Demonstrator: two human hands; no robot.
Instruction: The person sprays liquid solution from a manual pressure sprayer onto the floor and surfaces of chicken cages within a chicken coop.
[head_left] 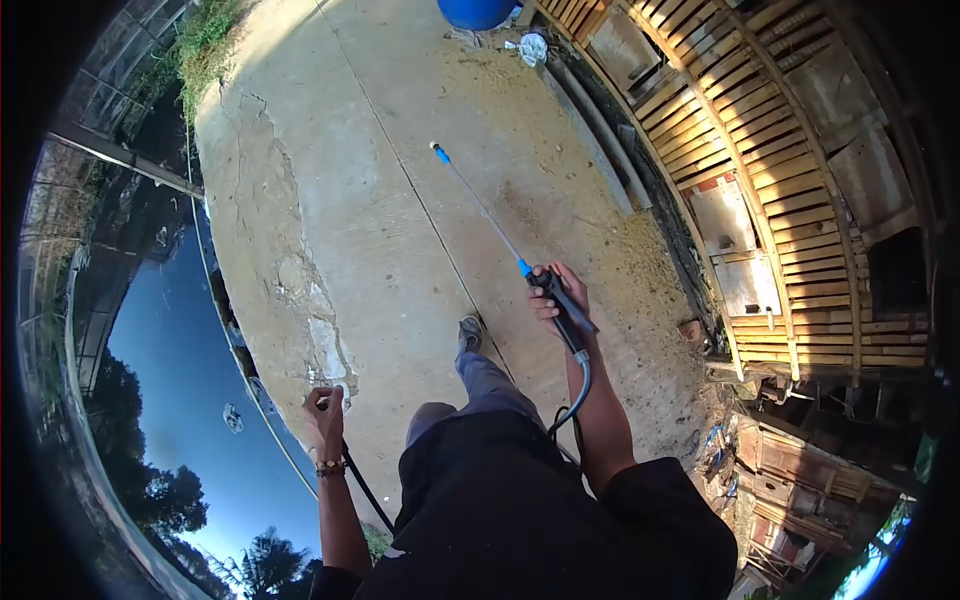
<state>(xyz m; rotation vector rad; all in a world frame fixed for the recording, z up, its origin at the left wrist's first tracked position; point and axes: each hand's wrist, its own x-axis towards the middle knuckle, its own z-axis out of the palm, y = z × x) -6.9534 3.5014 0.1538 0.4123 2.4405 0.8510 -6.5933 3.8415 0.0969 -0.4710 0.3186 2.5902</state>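
Observation:
My right hand [549, 300] is wrapped round the black handle of a spray wand [484, 209]. Its thin metal lance points forward and away over the concrete, with blue fittings at both ends and a small nozzle at the tip. From the handle's lower end a grey hose [582, 387] curves back toward my waist. On the left, my left hand [323, 422] is closed round the end of a black pump lever [364, 482], which slopes down to my side. What the lever joins is hidden behind my body.
Cracked concrete path [380, 200] stretches ahead. Water [190, 350] borders it on the left, beyond a pale rail or pipe. Along the right runs a slatted bamboo structure [790, 230], with long beams [600, 135] at its foot. A blue barrel [475, 12] stands ahead.

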